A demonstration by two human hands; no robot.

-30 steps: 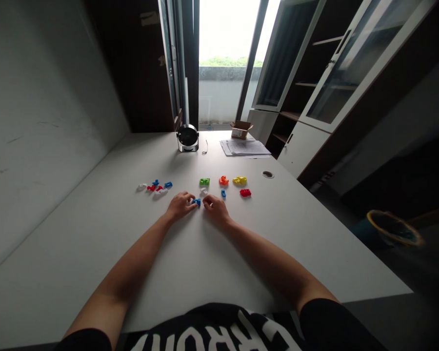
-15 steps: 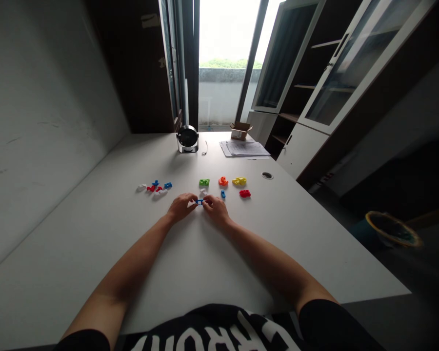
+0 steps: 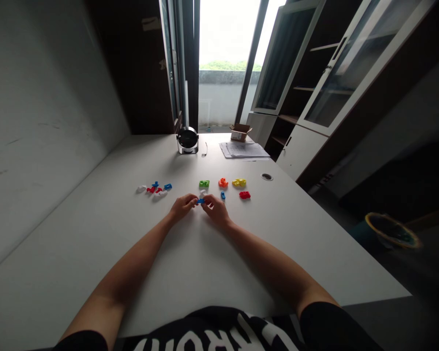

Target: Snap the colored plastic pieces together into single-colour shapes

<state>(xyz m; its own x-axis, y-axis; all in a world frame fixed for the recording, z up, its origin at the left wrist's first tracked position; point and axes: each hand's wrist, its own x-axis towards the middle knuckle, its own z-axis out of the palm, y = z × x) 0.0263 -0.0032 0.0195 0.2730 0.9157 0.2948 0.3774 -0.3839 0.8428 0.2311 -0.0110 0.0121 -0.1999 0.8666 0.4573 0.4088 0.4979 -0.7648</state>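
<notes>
Your one view, the head camera, looks forward and down from above your chest, along both forearms and across the white table (image 3: 205, 258) toward the bright window (image 3: 227, 39).

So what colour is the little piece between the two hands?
The piece is blue, best seen in the head view.

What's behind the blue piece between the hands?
A white piece, with a green piece farther back. The right hand and blue piece partly cover the white piece, so its full shape cannot be seen.

The shirt (image 3: 212, 336) is black with large white letters across it.
</notes>
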